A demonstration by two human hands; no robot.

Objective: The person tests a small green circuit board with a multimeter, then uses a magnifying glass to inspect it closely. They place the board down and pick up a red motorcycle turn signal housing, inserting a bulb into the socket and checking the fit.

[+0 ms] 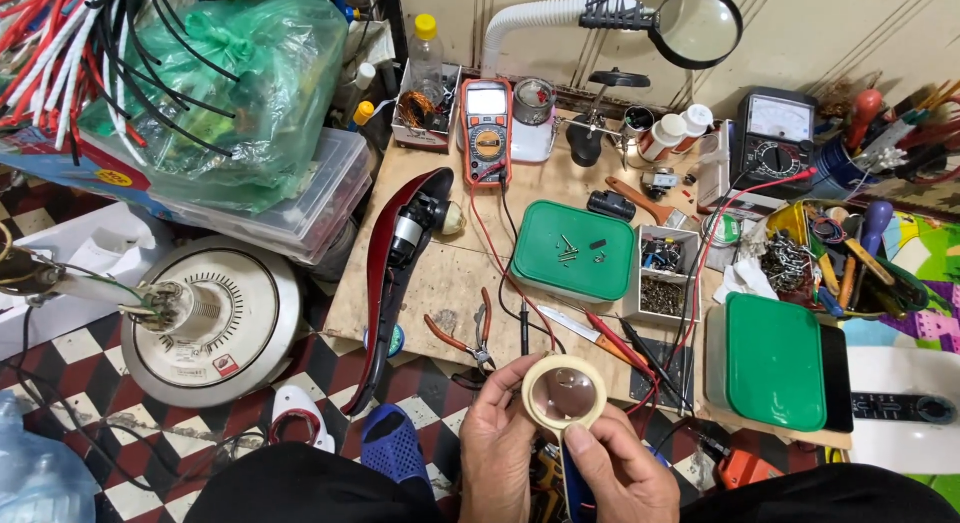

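Tape roll [564, 391] pinched upright between both hands, left hand [497, 445] fingers behind, right hand [618, 478] thumb on front rim

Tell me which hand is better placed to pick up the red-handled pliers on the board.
Left, probably. The left hand sits just below the pliers, which lie up and to its left. The right hand is farther off, and both hands hold the roll of tape, so one would have to let go first.

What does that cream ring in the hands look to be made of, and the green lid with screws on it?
The cream ring looks like a roll of matte paper tape, judging by its dull, layered band. The green lid seems moulded plastic: smooth, even colour, rounded corners, a soft sheen. Both hands hold the ring.
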